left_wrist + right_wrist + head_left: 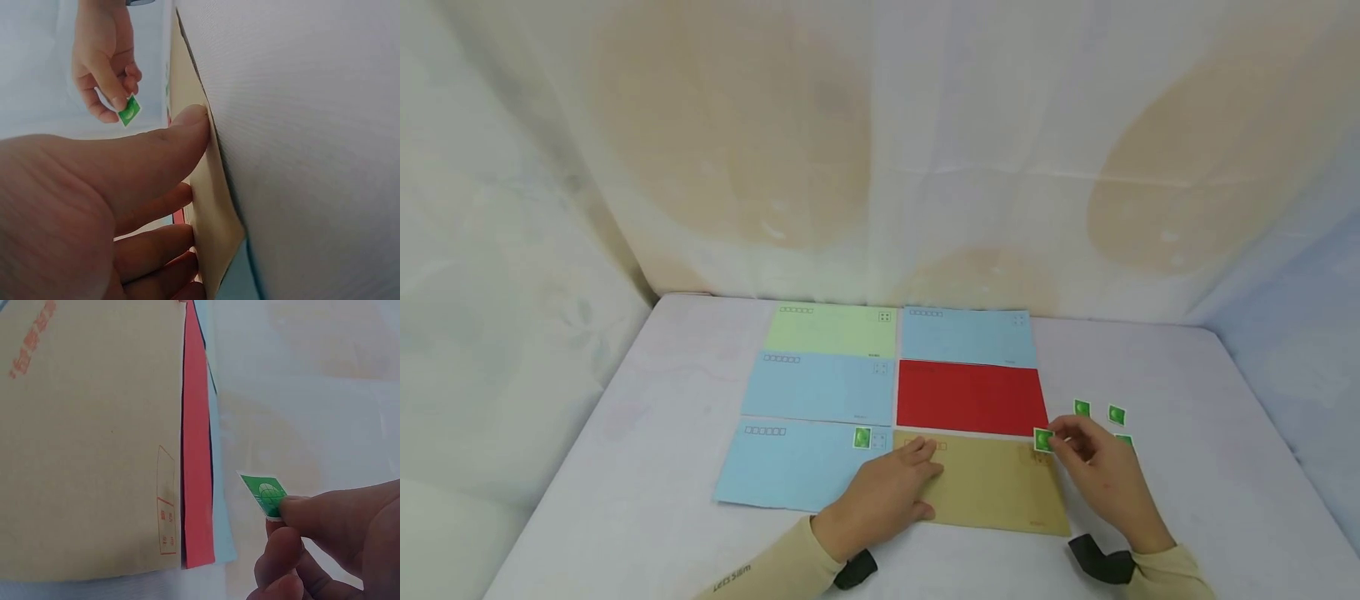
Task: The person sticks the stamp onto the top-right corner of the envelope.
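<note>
My right hand [1108,479] pinches a green postage stamp [267,495] with a white border between thumb and forefinger. In the head view it is raised near the upper right corner of a tan envelope [992,487], where printed stamp boxes show. My left hand [883,496] rests on that envelope's left part, fingers extended and thumb on its lower edge. Left of it lies a light blue envelope [790,467] bearing a green stamp [862,437] beside its printed box. The left wrist view shows the thumb [187,125] touching the tan paper.
Above lie a red envelope [970,396], two more blue envelopes [820,390] [966,337] and a pale green envelope [827,331]. Loose green stamps [1082,407] lie on the white-covered table [1195,467] beyond my right hand, one partly hidden. Curtains surround the table.
</note>
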`<state>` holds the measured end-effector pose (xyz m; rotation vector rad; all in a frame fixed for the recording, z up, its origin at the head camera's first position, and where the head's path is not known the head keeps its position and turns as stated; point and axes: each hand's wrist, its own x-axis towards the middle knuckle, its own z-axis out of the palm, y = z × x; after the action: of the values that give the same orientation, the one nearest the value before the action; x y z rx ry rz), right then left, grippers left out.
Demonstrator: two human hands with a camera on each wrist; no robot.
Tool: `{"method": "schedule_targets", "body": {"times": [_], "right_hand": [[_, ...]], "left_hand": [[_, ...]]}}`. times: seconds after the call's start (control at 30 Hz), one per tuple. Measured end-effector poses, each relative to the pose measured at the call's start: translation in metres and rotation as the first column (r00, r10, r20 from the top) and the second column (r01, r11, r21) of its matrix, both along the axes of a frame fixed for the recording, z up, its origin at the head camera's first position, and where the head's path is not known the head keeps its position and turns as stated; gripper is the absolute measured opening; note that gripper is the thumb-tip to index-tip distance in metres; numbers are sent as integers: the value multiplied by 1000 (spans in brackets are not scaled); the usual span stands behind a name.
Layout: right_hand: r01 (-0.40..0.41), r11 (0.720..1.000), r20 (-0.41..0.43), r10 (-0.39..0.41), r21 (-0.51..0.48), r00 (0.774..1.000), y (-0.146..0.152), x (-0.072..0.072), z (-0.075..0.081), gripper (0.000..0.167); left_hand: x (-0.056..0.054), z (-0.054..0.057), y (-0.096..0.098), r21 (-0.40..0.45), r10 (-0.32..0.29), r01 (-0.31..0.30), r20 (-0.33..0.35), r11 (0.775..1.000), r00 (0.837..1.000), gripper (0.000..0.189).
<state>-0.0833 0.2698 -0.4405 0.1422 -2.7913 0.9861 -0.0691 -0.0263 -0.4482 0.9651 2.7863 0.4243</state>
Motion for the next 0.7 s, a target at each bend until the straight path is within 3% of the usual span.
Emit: {"method": "schedule_targets", "body": {"times": [0.7], "right_hand": [[-21,999,24,23,-49,999,-2,0,-11,17]], "left_hand": [[0,-2,0,3,-11,11,-13,1000,1000,53]]}}
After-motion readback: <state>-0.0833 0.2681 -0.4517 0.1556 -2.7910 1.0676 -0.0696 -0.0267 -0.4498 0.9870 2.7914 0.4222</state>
